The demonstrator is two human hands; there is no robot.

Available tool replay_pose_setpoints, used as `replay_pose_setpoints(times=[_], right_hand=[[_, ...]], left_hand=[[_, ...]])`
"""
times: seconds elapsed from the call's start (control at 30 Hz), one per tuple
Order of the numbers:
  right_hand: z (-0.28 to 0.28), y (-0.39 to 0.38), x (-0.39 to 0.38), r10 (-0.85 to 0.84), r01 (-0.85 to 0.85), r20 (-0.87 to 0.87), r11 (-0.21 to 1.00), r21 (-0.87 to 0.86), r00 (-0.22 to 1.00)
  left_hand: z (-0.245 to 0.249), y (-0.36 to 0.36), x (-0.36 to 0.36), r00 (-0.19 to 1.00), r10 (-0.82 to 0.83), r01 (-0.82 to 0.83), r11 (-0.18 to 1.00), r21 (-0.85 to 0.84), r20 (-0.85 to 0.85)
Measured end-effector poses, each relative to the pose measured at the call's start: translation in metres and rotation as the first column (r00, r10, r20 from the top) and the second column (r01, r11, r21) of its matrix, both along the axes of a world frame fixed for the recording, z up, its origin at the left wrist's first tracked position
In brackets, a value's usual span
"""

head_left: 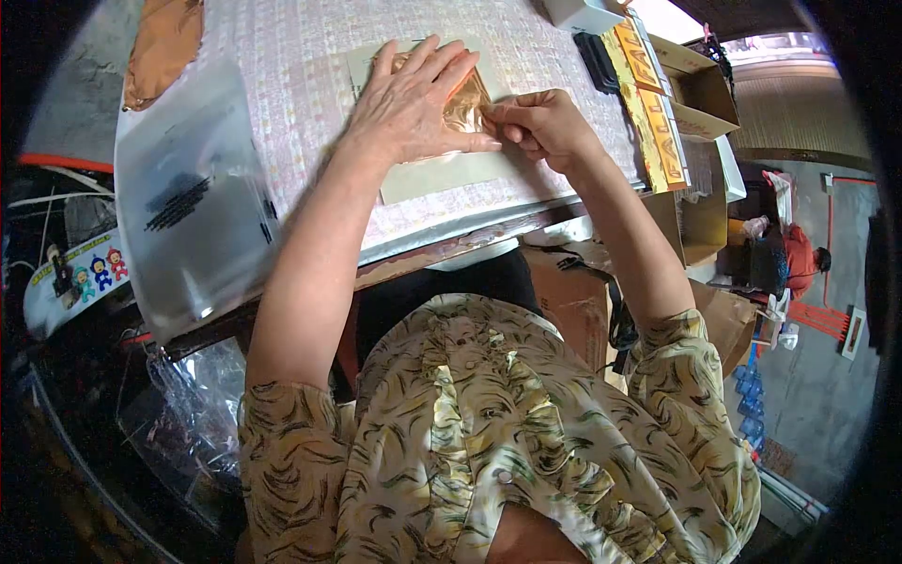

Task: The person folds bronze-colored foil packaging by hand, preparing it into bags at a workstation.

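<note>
On the patterned tabletop lies a beige card sheet [427, 184], and on it a shiny tan packet in clear wrapping [467, 111]. My left hand [409, 103] rests flat over the packet's left part with its fingers spread, hiding much of it. At the packet's right edge, my right hand [545, 124] pinches the wrapping between thumb and curled fingers. The thumb of my left hand points toward my right hand, just below the packet.
Clear plastic bags [188, 188] lie at the table's left, below an orange-brown packet [164, 47]. A black object [597, 63] and orange lettered boxes [655, 122] line the right side. Open cardboard boxes [695, 89] stand beyond. A person in red [800, 258] is far right.
</note>
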State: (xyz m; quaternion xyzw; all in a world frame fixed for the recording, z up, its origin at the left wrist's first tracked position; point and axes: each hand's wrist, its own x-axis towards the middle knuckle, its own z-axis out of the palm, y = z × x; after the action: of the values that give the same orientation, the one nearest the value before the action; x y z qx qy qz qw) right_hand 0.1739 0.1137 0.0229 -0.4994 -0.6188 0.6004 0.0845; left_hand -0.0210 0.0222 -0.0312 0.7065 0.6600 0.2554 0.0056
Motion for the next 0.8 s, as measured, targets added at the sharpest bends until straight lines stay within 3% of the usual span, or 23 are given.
replay_pose_setpoints(times=[0.07,0.13,0.23,0.37,0.43,0.57,0.63,0.67,0.7,0.73,0.77,0.8], right_hand=[[-0.002,0.003,0.002,-0.006,0.006,0.002,0.996,-0.092,1.000],[-0.001,0.002,0.000,-0.054,0.021,-0.129,0.968,-0.249,0.990],[0.000,0.005,0.002,-0.033,-0.033,-0.197,0.945,-0.325,0.980],[0.005,0.004,0.004,0.057,-0.088,-0.127,0.964,-0.250,0.990],[0.009,-0.005,0.001,0.061,-0.068,-0.070,0.991,-0.111,0.996],[0.008,-0.005,0.008,0.028,-0.043,-0.091,0.984,-0.171,0.995],[0.022,-0.015,0.008,0.063,-0.062,-0.006,0.986,0.155,0.998],[0.017,-0.014,0.013,0.060,-0.058,-0.009,0.987,0.152,0.998],[0.012,-0.014,0.019,0.180,-0.177,0.031,0.892,0.417,0.983],[0.009,-0.014,0.022,0.283,-0.280,0.103,0.713,0.643,0.954],[0.008,-0.017,0.027,0.293,-0.428,0.318,0.506,0.749,0.902],[0.007,-0.022,0.028,0.291,-0.425,0.315,0.509,0.748,0.903]], left_hand=[[0.000,0.000,0.000,1.000,-0.003,0.003,1.000,-0.011,-0.006],[0.001,0.000,0.001,1.000,-0.002,0.001,1.000,-0.013,-0.010],[0.003,-0.001,0.001,1.000,0.001,-0.002,1.000,-0.025,-0.023],[0.006,-0.001,0.000,0.999,-0.023,0.021,0.999,-0.050,-0.041],[0.005,-0.001,0.001,0.999,-0.015,0.013,0.999,-0.053,-0.043],[0.008,-0.002,0.000,0.999,-0.017,0.014,0.998,-0.062,-0.050],[0.007,-0.001,-0.001,0.998,-0.019,0.016,0.998,-0.061,-0.054],[0.007,-0.001,-0.001,0.998,-0.021,0.018,0.998,-0.057,-0.054],[0.007,0.000,-0.001,0.998,-0.024,0.020,0.998,-0.059,-0.057],[0.008,0.000,-0.001,0.998,-0.028,0.024,0.998,-0.065,-0.063],[0.008,0.000,-0.002,0.997,-0.032,0.027,0.997,-0.071,-0.069],[0.008,0.000,-0.001,0.997,-0.035,0.030,0.997,-0.074,-0.071]])
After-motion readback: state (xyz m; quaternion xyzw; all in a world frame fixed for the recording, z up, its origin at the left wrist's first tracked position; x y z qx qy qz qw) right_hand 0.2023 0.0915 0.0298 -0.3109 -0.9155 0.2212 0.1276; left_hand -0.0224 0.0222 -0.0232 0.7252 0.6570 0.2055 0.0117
